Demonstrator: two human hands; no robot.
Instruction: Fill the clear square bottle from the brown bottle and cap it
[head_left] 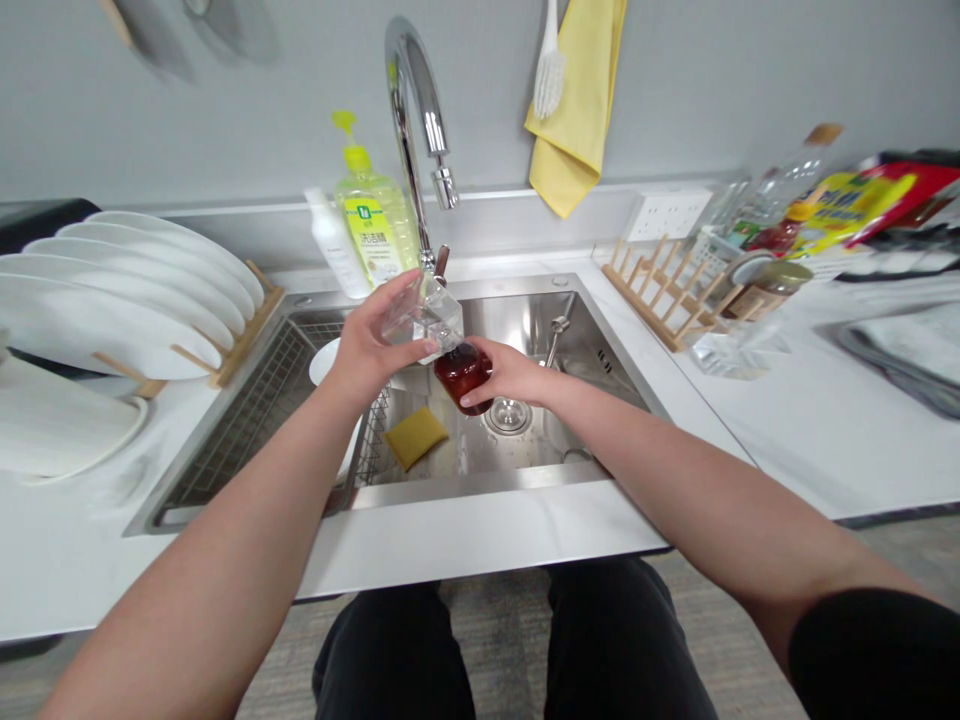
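My left hand (366, 345) is closed around a clear square-sided container (426, 312), tilted down to the right. Its lower end meets or overlaps the top of a dark amber bottle (463, 380); I cannot tell if they touch or if liquid passes between them. My right hand (510, 374) grips that bottle from the right, with thumb and fingers on its side. Both are held above the steel sink (517, 310). Beneath them, a yellow sponge (417, 438) lies in the sink, left of the drain (510, 416).
Behind the sink stand a chrome faucet (411, 130), a dish soap bottle (379, 215) and a white bottle (335, 243). White plates (142, 285) fill a rack at left. To the right are a wooden rack (660, 295) and a lidded jar (772, 290). A yellow cloth (577, 120) hangs above.
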